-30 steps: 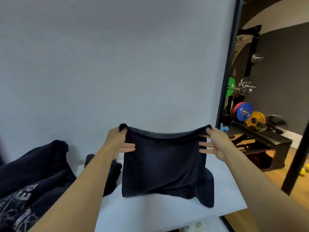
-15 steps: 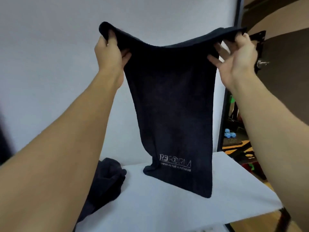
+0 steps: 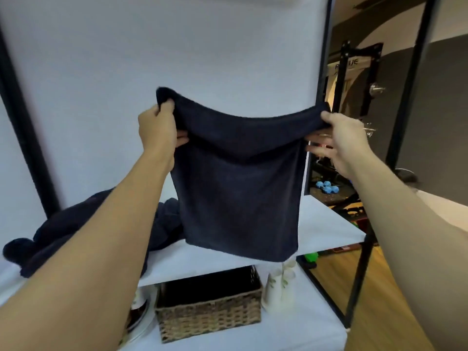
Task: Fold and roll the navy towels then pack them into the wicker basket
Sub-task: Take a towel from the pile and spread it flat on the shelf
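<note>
From the head view, the left hand [image 3: 158, 130] has its fingers clenched round the top left corner of the navy towel [image 3: 238, 188]. The right hand [image 3: 344, 143] pinches the top right corner, thumb over the edge and fingers lying behind the cloth. The towel is held up in the air between them. Its top edge sags a little in the middle, and the rest hangs straight down in front of the white backdrop [image 3: 177, 46]. Its bottom hem reaches the front edge of the upper shelf [image 3: 326, 229], but I cannot tell whether it touches there.

The right part of the upper shelf, out to its right corner, shows bare white. The left part carries a heap of navy towels [image 3: 65, 231], which runs behind the left forearm and close beside the hanging towel.

Below, on the lower shelf [image 3: 291, 330], the wicker basket [image 3: 210, 317] sits tucked partly under the upper shelf's front edge, its mouth dark. A cream vase [image 3: 277, 290] stands just beside the basket's right side. A round glossy dish [image 3: 139, 317] lies at its left, half hidden by the forearm.

A black post [image 3: 359, 279] rises at the shelves' right corner, with wooden floor [image 3: 379, 312] beyond. Blue dumbbells [image 3: 326, 187] lie farther back.
</note>
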{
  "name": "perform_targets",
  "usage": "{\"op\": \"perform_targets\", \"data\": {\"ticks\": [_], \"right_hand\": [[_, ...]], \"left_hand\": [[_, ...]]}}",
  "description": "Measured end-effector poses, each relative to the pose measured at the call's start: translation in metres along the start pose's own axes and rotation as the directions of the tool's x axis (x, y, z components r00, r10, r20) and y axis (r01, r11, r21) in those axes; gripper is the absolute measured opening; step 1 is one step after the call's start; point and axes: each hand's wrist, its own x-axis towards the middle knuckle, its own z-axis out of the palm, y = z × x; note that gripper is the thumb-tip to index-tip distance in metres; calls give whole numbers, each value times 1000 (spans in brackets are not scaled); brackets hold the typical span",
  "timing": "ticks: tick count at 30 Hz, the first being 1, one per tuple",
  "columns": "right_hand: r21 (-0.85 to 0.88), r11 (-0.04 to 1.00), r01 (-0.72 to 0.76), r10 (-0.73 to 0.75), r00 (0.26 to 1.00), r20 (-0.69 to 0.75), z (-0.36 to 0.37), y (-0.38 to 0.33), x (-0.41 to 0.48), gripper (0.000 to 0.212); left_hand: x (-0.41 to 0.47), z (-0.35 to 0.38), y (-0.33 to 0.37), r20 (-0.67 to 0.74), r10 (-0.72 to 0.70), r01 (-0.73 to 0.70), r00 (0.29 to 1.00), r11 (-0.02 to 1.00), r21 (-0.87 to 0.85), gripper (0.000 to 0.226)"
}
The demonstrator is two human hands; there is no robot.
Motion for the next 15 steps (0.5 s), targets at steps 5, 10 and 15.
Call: {"op": "perform_targets", "data": {"ticks": [5,10,15], "right_hand": [[-452,847,-280,332,942,39,-39,89,-8,24],[-411,815,-408,453,892,12,-52,155,29,20],[-251,864,-437,449,894,-9,-37,202,107,23]], "left_hand": [[-17,-25,-101,-27,-386,380,922,892,246,22],[2,-12,-179,-57,-592,566,804,733,378,39],[70,36,-232,-23,-535,503,845,778,377,48]]}}
